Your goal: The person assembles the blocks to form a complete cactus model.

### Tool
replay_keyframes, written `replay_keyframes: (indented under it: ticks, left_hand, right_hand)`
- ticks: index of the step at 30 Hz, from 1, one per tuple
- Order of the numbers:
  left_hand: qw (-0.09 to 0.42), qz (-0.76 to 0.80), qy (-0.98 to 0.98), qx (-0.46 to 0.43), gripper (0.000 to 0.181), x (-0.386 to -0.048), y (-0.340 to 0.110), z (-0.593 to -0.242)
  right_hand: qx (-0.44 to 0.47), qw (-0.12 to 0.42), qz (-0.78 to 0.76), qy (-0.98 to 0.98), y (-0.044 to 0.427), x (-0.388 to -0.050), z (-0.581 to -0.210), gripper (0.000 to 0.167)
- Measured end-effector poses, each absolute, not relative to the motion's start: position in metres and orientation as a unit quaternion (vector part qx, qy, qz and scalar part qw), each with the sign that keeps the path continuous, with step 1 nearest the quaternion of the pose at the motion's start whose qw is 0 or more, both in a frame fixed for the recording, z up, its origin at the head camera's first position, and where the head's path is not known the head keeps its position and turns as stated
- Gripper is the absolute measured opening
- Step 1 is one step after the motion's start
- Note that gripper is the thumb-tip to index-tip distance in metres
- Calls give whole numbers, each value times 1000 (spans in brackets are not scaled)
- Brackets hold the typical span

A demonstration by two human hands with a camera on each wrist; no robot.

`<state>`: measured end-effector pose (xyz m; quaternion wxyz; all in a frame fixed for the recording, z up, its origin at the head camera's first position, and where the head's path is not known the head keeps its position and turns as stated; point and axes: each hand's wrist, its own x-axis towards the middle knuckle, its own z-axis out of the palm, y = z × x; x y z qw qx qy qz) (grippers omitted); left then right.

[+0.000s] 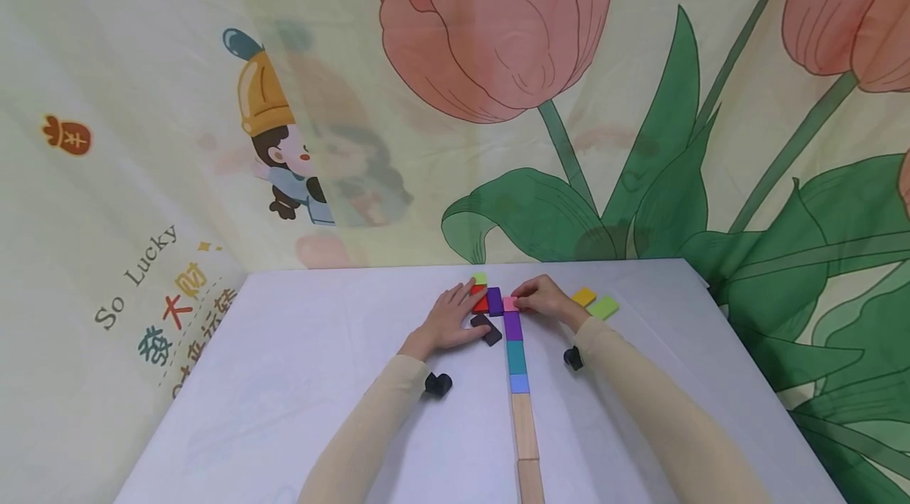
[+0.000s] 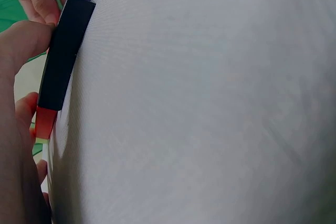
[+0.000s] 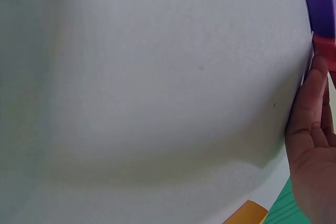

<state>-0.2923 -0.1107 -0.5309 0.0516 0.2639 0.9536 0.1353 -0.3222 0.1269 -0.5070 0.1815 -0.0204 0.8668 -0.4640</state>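
Observation:
In the head view my left hand [image 1: 449,320] lies with spread fingers, fingertips on the red block [image 1: 479,302] and thumb by the tilted black block [image 1: 486,329]. My right hand [image 1: 546,299] pinches the small pink block [image 1: 509,304] at the far end of a row, touching the purple block [image 1: 513,326]. A dark purple block [image 1: 494,301] stands between red and pink. The left wrist view shows the left hand [image 2: 23,51] beside the black block [image 2: 65,51]. In the right wrist view the right hand [image 3: 312,129] touches the pink block [image 3: 324,48].
Toward me the row continues with teal [image 1: 516,358], blue [image 1: 520,384] and wooden [image 1: 525,425] blocks. Yellow [image 1: 584,297] and green [image 1: 603,307] blocks lie right of the right hand. Another green block [image 1: 479,278] sits beyond the red one. A printed curtain hangs behind the white table [image 1: 284,393].

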Motion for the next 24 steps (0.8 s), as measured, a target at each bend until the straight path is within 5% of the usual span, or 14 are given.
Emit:
replay_keyframes:
  ticks: [24]
  left_hand:
    - [41, 161, 946, 277, 78, -289, -113, -527]
  right_hand:
    - [-25, 176, -455, 872, 127, -320, -510, 24]
